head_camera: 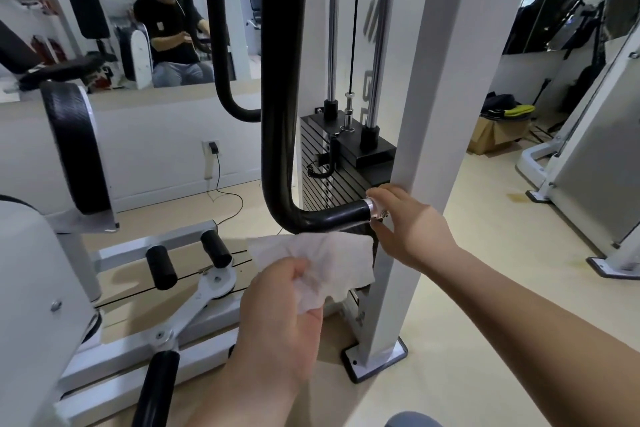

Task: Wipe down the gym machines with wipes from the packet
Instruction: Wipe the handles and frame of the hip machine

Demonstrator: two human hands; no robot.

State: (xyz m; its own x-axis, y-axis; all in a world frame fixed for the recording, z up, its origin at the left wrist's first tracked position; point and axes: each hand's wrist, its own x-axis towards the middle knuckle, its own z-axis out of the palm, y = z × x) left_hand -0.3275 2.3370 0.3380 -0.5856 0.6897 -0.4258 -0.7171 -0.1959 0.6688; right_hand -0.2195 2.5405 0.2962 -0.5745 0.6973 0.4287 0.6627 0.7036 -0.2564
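Wipe (322, 260) is hanging crumpled in the left hand (277, 315), which is pinching its near edge between thumb and curled fingers. It is sitting just below the handle (329, 216) and not touching it. Right hand (405, 222) is grasping the silver end of that black handle, thumb above and fingers curling under, seemingly steadying it. Packet is not showing anywhere in view.

Step in hand looks like wiping the handle's horizontal grip. To do it well, the left hand should be wrapping the wipe right round the bar. It should then be sliding from the bend on the left toward the capped end, twisting so the underside is getting cleaned too. The right hand is covering the end cap, so it will need shifting before that part can be reached. Spreading the wipe flatter first would be giving more clean surface.

Around the work, a white post (415, 114) is standing just right of the handle's end, close against the right hand and leaving little room there. Weight stack (329, 166) is sitting just behind the bar, and its pin cord (317, 170) is dangling where a loose wipe corner could be snagging. Two black pegs (161, 267) are sticking up at near left, lower down. A mirror (138, 10) on the far wall is reflecting the seated person.
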